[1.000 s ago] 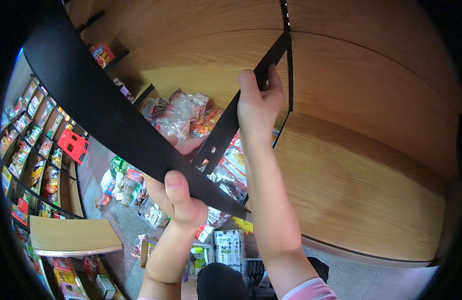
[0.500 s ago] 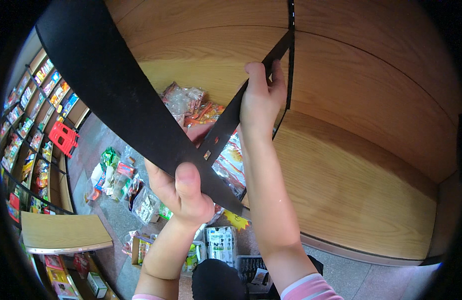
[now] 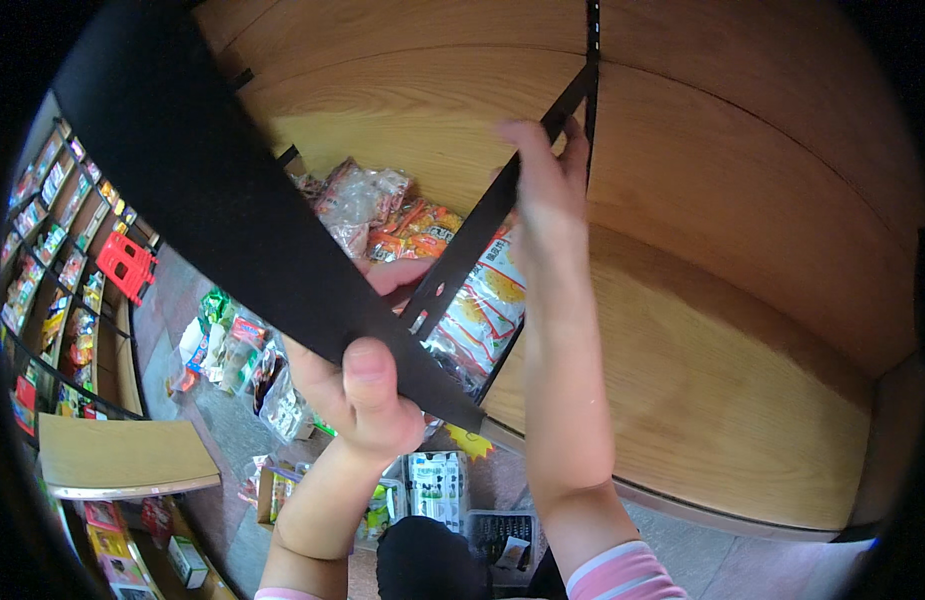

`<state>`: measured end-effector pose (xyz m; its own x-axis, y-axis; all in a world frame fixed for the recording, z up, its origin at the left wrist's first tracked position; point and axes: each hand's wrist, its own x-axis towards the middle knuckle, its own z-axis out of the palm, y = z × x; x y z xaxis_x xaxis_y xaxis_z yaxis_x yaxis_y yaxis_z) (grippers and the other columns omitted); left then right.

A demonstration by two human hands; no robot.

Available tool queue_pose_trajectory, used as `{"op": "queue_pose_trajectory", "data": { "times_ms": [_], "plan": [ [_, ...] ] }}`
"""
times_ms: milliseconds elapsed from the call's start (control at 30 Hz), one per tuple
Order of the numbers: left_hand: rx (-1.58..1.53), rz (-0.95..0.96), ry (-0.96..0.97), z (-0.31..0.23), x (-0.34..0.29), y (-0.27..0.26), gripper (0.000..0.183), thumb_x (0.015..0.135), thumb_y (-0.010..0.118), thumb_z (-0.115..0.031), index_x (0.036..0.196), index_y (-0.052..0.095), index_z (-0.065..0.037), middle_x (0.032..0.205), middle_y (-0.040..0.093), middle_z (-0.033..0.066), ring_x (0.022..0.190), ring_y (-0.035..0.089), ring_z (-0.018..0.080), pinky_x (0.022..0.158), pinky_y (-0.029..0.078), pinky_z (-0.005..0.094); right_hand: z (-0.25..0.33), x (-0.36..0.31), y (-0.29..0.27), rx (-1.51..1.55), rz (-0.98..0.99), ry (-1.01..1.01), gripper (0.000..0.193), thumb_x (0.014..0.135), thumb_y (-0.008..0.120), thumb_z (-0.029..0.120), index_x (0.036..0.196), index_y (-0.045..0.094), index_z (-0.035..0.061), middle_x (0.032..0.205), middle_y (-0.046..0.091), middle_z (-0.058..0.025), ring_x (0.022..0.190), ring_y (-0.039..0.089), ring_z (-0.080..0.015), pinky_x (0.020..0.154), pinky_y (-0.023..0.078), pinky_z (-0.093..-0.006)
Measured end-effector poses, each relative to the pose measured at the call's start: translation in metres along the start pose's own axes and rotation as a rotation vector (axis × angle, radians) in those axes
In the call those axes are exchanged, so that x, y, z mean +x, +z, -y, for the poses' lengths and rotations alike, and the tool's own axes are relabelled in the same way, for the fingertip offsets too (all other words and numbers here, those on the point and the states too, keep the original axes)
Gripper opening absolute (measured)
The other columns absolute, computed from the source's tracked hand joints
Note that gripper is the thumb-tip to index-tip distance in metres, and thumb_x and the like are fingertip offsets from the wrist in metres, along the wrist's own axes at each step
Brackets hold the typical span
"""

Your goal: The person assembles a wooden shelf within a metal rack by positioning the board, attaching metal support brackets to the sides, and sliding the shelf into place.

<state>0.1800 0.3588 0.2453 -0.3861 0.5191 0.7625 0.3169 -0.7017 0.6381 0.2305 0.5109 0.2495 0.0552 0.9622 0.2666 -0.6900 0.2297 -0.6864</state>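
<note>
A black shelf piece spans the view: a wide flat strip (image 3: 232, 200) and a narrower slotted bracket (image 3: 482, 225) meet at a low corner. My left hand (image 3: 367, 400) is closed on it near that corner, thumb on the wide strip. Its fingers reach beneath and show in the gap between strip and bracket. Higher up, my right hand (image 3: 552, 195), slightly blurred, holds the bracket near its far end, thumb and fingers on either side. That end meets a black slotted upright (image 3: 594, 60) on the wooden back panel.
Bagged snacks (image 3: 422, 230) lie on the wooden shelf behind the bracket. More packages (image 3: 232, 345) and plastic bins (image 3: 502, 540) stand on the floor. A red plastic stool (image 3: 127, 265) and stocked shelves (image 3: 57, 270) are at left. A bare wooden base (image 3: 702, 370) extends right.
The bracket and my right hand have shifted a little right. The wide strip has swung slightly down and left, and more of the snack bags shows between the pieces.
</note>
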Motion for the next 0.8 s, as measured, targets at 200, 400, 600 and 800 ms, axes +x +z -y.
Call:
{"op": "queue_pose_trajectory", "data": {
  "times_ms": [200,400,600,800],
  "plan": [
    [-0.063,-0.009,0.037,0.008,-0.002,-0.001,0.053,0.078,0.055,-0.036,0.106,0.035,0.005,0.090,0.056,0.0182,0.079,0.054,0.0169,0.071,0.042,0.0253,-0.002,0.015,-0.010,-0.151,0.008,-0.052,0.066,0.068,0.062,0.010,0.122,0.027,-0.0035,0.082,0.045,-0.0049,0.070,0.045,-0.0107,0.061,0.038,-0.0220],
    [0.156,0.025,0.011,0.005,-0.004,-0.007,0.061,0.081,0.042,-0.047,0.109,0.033,0.006,0.093,0.053,0.0236,0.083,0.054,0.0234,0.076,0.043,0.0314,-0.007,0.013,-0.005,-0.245,0.029,-0.114,0.064,0.071,0.054,0.007,0.126,0.022,-0.0053,0.078,0.042,-0.0035,0.057,0.040,-0.0090,0.049,0.036,-0.0213],
    [0.165,0.015,0.027,0.001,-0.001,-0.003,0.061,0.081,0.041,-0.048,0.108,0.033,0.006,0.092,0.053,0.0234,0.083,0.054,0.0239,0.075,0.043,0.0317,-0.005,0.012,-0.004,-0.134,0.066,-0.117,0.064,0.071,0.054,0.007,0.127,0.022,-0.0009,0.075,0.042,-0.0029,0.054,0.040,-0.0086,0.047,0.035,-0.0210],
    [0.107,0.013,0.029,0.005,-0.002,-0.008,0.058,0.081,0.046,-0.043,0.107,0.035,0.007,0.093,0.053,0.0227,0.083,0.055,0.0224,0.071,0.046,0.0298,0.005,0.011,-0.005,-0.095,0.049,0.033,0.048,0.072,0.053,0.006,0.115,0.033,0.0044,0.075,0.042,-0.0019,0.052,0.043,-0.0093,0.041,0.034,-0.0209]
  ]
}}
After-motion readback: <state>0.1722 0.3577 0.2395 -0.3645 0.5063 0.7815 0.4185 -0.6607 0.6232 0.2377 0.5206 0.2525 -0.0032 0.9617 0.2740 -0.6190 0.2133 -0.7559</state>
